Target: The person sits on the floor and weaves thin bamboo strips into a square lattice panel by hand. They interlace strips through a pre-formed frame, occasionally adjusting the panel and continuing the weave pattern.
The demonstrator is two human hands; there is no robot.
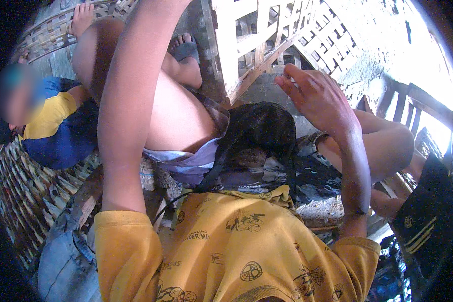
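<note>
My left arm (pixel 131 100) reaches up past the top edge, so its hand is out of sight. My right hand (pixel 319 98) is raised on the right, with thumb and forefinger brought together in a pinch. Anything between those fingertips is too small to make out. Just beyond them stands a lattice of woven bamboo strips (pixel 267 38), light in colour, with a wooden bar (pixel 261 70) along its lower edge. The pinching fingers appear apart from the bar. Black cloth (pixel 259 123) lies bunched between my legs, below the lattice.
A person in a blue and yellow shirt (pixel 53 113) sits close on the left. On the right is part of another person in dark striped clothing (pixel 420 221). Slatted wooden furniture (pixel 428 103) stands at the far right. Woven bamboo (pixel 50 38) lies at upper left.
</note>
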